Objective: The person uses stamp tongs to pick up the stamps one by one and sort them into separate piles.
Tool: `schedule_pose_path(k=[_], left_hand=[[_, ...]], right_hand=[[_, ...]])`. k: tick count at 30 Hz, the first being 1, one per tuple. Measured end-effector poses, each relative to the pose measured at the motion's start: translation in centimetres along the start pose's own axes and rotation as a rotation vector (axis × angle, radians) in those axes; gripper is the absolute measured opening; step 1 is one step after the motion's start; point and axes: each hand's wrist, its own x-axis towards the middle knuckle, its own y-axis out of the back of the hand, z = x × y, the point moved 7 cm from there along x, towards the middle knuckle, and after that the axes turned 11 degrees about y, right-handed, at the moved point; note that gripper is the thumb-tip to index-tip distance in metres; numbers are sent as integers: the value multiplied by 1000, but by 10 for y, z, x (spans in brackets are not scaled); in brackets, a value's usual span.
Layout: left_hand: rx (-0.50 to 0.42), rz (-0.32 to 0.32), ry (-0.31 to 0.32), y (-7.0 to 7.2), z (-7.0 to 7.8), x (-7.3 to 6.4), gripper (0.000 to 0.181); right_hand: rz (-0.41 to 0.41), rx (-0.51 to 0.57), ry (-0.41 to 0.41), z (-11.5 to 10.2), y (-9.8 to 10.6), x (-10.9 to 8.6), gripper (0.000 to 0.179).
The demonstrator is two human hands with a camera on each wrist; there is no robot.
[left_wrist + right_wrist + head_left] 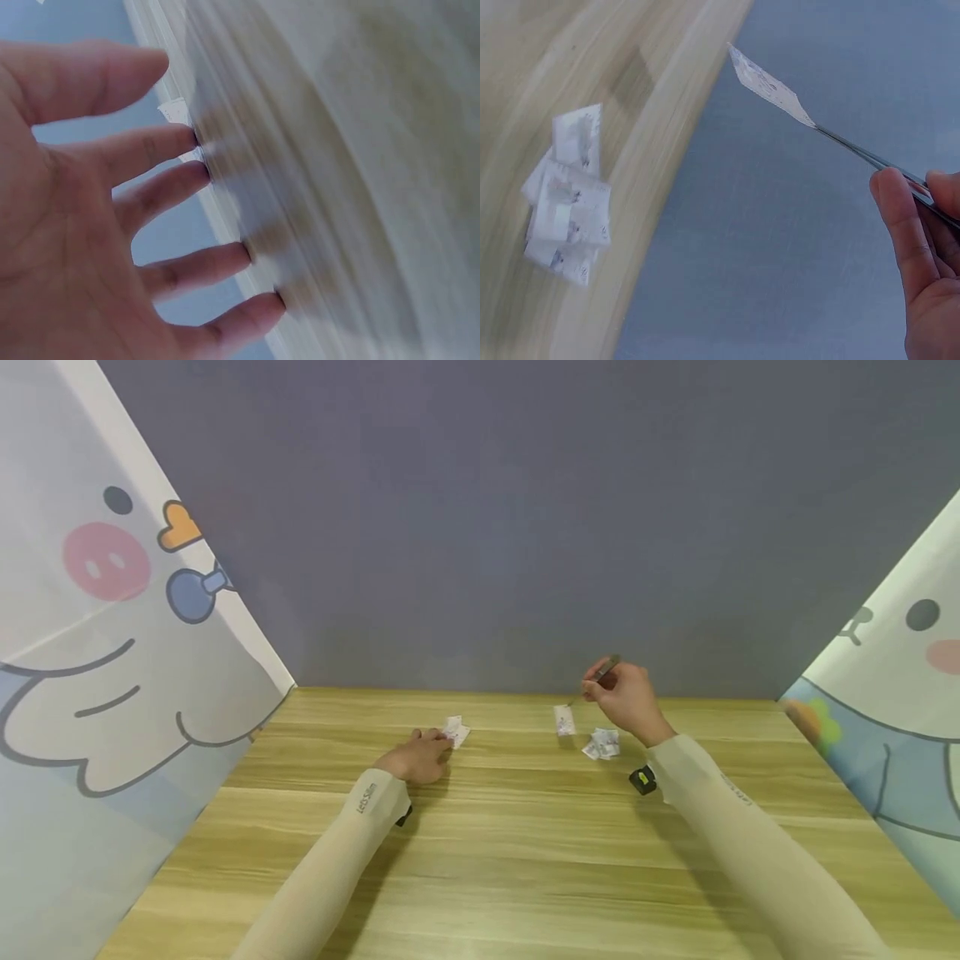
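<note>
My right hand (624, 697) pinches metal tweezers (870, 158) between thumb and fingers. Their tips hold one small white printed packet (771, 86) by its corner, lifted above the table. Nearer me on the right lies a small heap of similar packets (570, 206), overlapping each other. My left hand (420, 757) rests its fingertips on the table with the fingers spread, at the edge of a second little group of packets (456, 732). In the left wrist view a packet (174, 112) shows just beyond the fingertips, partly hidden by them.
The wood-grain table (510, 860) ends at a grey wall (480, 527) just behind the packets. Cartoon-printed panels stand at the left (150, 710) and right (900, 693) sides. A black wrist device (642, 780) sits under the right sleeve.
</note>
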Motion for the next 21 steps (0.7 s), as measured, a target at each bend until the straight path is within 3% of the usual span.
schedule_pose_path(k=[4,9,12,21], left_hand=[[-54,53,-33,3,-1,2,44],[-67,192,-71,15,-6,1,38],[-78,226,-95,20,-7,-2,38],[-78,249,-116,21,1,-6,43]], right_hand=[[41,-15,67,-13,-6,3,4],[56,55,124,-29,-25,11,4],[60,88,131,-36,-39,17,3],[-43,297,-7,-41,-105,36,4]])
